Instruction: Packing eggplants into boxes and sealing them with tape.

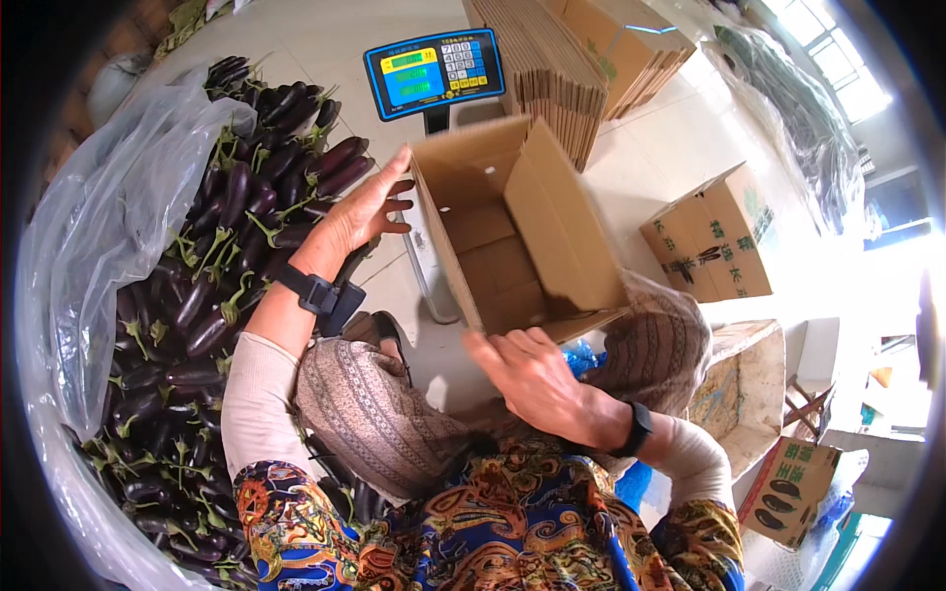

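An open cardboard box (483, 261) with nothing inside it is tilted in front of me, above my knees. My right hand (537, 379) grips its near edge, fingers curled over the cardboard rim. Against the box's left side rests my left hand (365, 212), its thumb up at the far left corner and its fingers spread apart. A large heap of dark purple eggplants (236, 197) with green stems lies to my left, close to my left forearm. Just beyond the box stands a digital scale's display (434, 74) on a post; the box covers part of the scale.
Clear plastic sheeting (118, 217) lies along the heap's left side. Flattened cardboard boxes (552, 69) are stacked at the far side. A printed carton (709, 236) sits to the right, near a worn crate (739, 394). Another carton (788, 492) stands at lower right.
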`<state>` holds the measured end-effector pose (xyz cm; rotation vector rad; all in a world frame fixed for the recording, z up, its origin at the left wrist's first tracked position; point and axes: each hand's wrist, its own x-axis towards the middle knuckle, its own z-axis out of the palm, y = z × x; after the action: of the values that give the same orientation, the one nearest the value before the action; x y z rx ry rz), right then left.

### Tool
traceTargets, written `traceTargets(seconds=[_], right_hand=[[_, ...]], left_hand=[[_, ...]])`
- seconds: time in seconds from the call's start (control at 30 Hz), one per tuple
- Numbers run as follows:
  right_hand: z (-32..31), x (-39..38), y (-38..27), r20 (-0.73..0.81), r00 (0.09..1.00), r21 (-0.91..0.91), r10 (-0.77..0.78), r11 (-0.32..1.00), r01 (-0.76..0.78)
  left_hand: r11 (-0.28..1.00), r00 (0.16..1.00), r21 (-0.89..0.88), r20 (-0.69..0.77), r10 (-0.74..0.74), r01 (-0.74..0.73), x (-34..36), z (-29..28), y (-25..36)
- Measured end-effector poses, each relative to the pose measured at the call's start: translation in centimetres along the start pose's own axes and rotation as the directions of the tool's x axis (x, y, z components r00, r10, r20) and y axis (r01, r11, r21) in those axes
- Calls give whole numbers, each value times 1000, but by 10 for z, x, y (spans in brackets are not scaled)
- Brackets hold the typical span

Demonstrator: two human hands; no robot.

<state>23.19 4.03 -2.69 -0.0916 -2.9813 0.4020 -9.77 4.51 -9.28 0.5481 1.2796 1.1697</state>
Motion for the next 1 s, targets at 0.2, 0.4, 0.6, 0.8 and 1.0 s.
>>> traceTargets(seconds=[0.2,0.4,0.6,0.8,1.0], right_hand=[[-20,11,29,-17,994,384,111,919,-96],[-46,14,137,-540,720,-153,436,791,-593],[-57,-39,130,46,729,381,683,663,-645],[-43,-49,151,-252,921,186,297,949,-255],[45,-35,217,-64,922,568,382,774,-281]], left_hand=[[958,999,286,37,-11,0,-30,49,9],[837,995,547,-90,28,26,-22,107,20],[895,999,443,24,48,-54,-12,115,19],[948,997,308,59,59,-75,-28,59,-5],[991,996,133,81,21,-32,-39,7,-10]])
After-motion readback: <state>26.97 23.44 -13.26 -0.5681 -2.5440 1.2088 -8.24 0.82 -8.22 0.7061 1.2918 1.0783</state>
